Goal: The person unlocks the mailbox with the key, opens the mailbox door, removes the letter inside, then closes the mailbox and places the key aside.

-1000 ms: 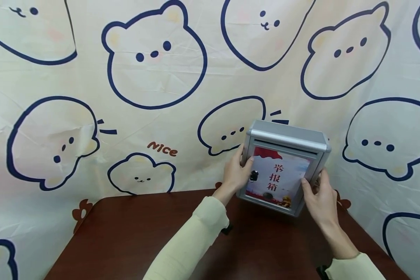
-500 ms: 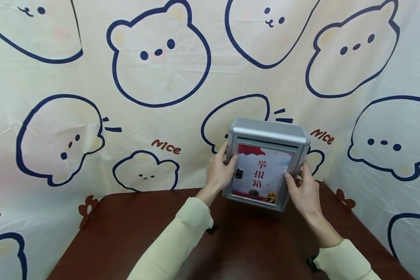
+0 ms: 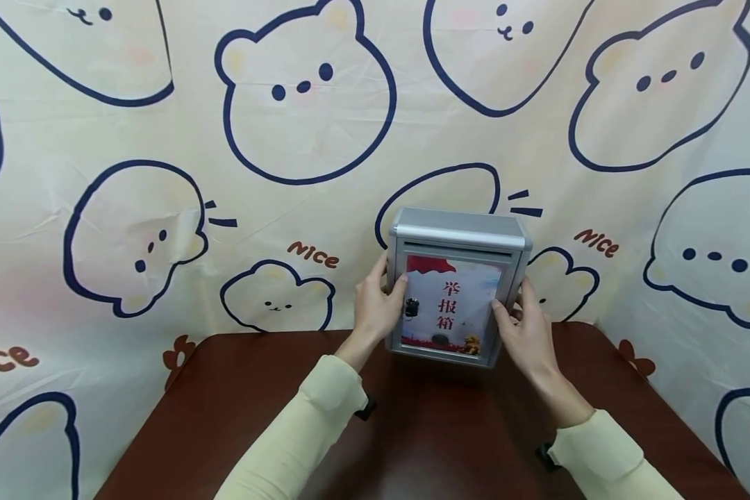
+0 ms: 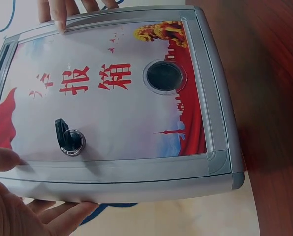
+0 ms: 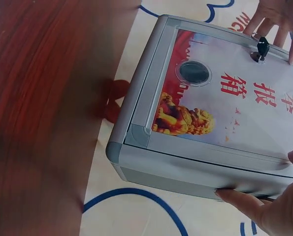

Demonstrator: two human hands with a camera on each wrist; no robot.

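Note:
A silver metal report box (image 3: 453, 305) with red Chinese lettering hangs above the table's far part, slightly tilted. My left hand (image 3: 375, 312) grips its left side, the thumb over the front edge and the fingers behind. On the opposite side my right hand (image 3: 528, 333) holds the box in the same way. A black-headed key (image 4: 62, 135) sits in the lock on the box front, near my left thumb. The left wrist view also shows a dark round window (image 4: 164, 76) by the bottom edge. A narrow slot (image 3: 456, 248) runs across the top of the front.
Below the box lies a dark reddish-brown table (image 3: 256, 403) with rounded back corners. Behind and to both sides hangs a cream cloth (image 3: 181, 229) printed with blue-outlined cartoon bears, close behind the box.
Both hands have carried the box leftward along the backdrop, and its tilt has lessened. The head view has also turned a little left. Both grips stay the same.

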